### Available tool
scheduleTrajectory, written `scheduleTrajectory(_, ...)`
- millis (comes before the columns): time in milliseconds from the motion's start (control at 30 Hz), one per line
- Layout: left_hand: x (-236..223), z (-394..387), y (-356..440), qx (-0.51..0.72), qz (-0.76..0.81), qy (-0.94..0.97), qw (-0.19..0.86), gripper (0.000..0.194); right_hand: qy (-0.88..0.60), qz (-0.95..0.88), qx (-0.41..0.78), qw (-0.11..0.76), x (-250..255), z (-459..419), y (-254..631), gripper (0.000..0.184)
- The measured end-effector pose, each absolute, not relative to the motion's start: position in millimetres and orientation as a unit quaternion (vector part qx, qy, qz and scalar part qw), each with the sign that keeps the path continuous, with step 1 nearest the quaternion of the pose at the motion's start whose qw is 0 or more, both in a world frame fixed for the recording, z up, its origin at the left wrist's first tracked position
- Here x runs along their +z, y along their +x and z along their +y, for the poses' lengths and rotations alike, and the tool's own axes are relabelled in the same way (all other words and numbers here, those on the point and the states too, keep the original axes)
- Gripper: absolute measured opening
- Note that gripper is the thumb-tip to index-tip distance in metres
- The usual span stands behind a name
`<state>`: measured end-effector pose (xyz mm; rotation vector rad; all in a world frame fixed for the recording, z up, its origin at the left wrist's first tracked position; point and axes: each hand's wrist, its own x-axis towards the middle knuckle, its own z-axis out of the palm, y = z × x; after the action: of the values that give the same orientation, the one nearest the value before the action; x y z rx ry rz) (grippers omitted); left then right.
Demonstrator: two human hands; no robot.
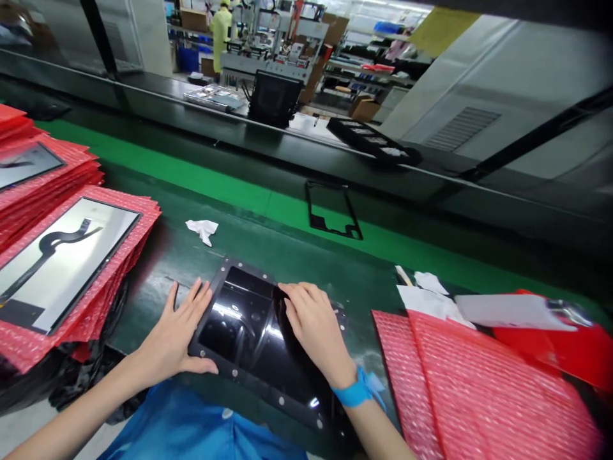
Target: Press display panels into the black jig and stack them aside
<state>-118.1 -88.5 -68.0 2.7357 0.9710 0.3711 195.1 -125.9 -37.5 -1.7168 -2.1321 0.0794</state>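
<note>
On the dark green mat in front of me lies a glossy black panel (220, 330), set inside a dark frame (257, 385) dotted with round metal-looking spots. My left hand (179, 329) is spread at the frame's left end, fingers stretched along its edge and thumb near the lower left corner. Over the right half of the panel, my right hand (313, 326) has its fingers bent and pressed together, tips at the panel's far edge. Whatever those fingers grip, if anything, is hidden. A dark shape, perhaps a reflection, runs below that hand.
Stacked red bubble-wrap sheets with a screen (90, 252) on top stand at left. Red bubble-wrap bags (483, 383) lie at right, near a pale bottle-like object (507, 311). A thin black frame (335, 211) and a crumpled white tissue (204, 230) lie farther back.
</note>
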Motion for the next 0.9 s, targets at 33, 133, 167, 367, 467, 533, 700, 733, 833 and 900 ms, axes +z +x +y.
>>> scheduleTrajectory(33,-67.7,-88.9,-117.9,0.127,0.332,0.928,0.11,0.124,-0.616,-0.753,0.055,0.224,-35.6,-121.2,195.3,0.026)
scheduleTrajectory(133,-65.4,-88.7,-118.0,0.128,0.337,0.924,0.126,0.124,-0.616,-0.719,0.164,0.279,-29.2,-109.0,203.6,0.021)
scheduleTrajectory(167,-64.4,-88.3,-118.2,0.129,0.337,0.923,0.136,0.124,-0.615,-0.706,0.203,0.287,-26.6,-106.3,208.1,0.023)
scheduleTrajectory(367,-59.6,-91.7,-115.3,0.161,0.333,0.895,0.249,0.111,-0.619,-0.645,0.377,0.243,-5.0,-100.2,226.9,0.045)
scheduleTrajectory(467,-52.7,-98.9,-101.1,0.249,0.352,0.831,0.35,0.08,-0.598,-0.612,0.44,0.273,11.5,-98.4,228.2,0.048)
scheduleTrajectory(533,-42.7,-100.6,-84.8,0.319,0.366,0.748,0.453,0.059,-0.586,-0.591,0.45,0.323,24.9,-94.9,230.3,0.049)
scheduleTrajectory(700,-5.1,-67.7,-30.7,0.444,0.352,0.473,0.674,0.054,-0.607,-0.58,0.293,0.457,57.9,-81.5,242.2,0.05)
scheduleTrajectory(733,1.6,-52.5,-20.2,0.459,0.35,0.45,0.681,0.055,-0.622,-0.583,0.223,0.472,63.0,-81.3,244.8,0.052)
scheduleTrajectory(833,16.0,10.1,3.4,0.49,0.358,0.443,0.66,0.055,-0.662,-0.572,0.03,0.484,71.9,-94.2,251.3,0.059)
scheduleTrajectory(900,23.0,61.2,10.4,0.513,0.387,0.448,0.621,0.051,-0.676,-0.546,-0.022,0.494,69.6,-116.5,257.4,0.058)
